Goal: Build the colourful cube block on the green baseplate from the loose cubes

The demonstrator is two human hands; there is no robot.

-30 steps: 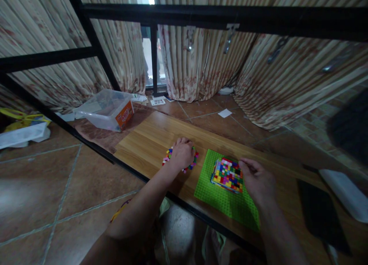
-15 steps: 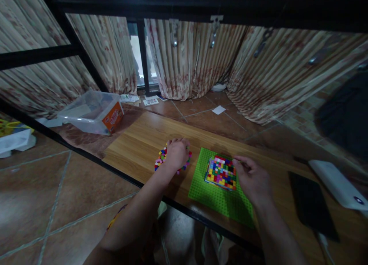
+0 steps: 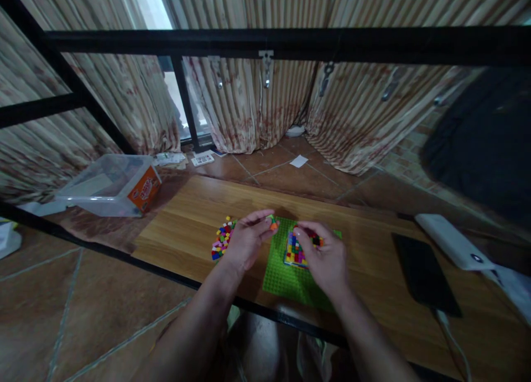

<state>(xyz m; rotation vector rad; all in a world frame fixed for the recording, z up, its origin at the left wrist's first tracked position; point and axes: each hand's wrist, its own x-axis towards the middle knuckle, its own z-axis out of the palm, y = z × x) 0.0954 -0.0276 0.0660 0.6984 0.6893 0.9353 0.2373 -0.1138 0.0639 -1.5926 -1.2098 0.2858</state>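
Note:
A green studded baseplate (image 3: pixel 286 280) lies on the wooden table (image 3: pixel 186 216). On it sits a square block of small multicoloured bricks (image 3: pixel 295 252). My left hand (image 3: pixel 244 241) is raised just left of the plate and pinches a small orange brick (image 3: pixel 273 224) between thumb and fingertips. My right hand (image 3: pixel 323 257) rests over the right part of the coloured block, its fingers curled down onto the block and hiding that side. A heap of loose coloured bricks (image 3: pixel 222 241) lies on the table left of my left hand.
A black phone (image 3: pixel 425 274) with a cable and a white power bank (image 3: pixel 450 241) lie on the right of the table. A clear plastic box (image 3: pixel 108 184) stands on the tiled floor at left. Black metal bars (image 3: pixel 290 42) cross ahead, curtains behind them.
My left hand has lifted off the loose brick heap with an orange brick and moved right toward the plate. My right hand has shifted left onto the coloured block. The camera has turned.

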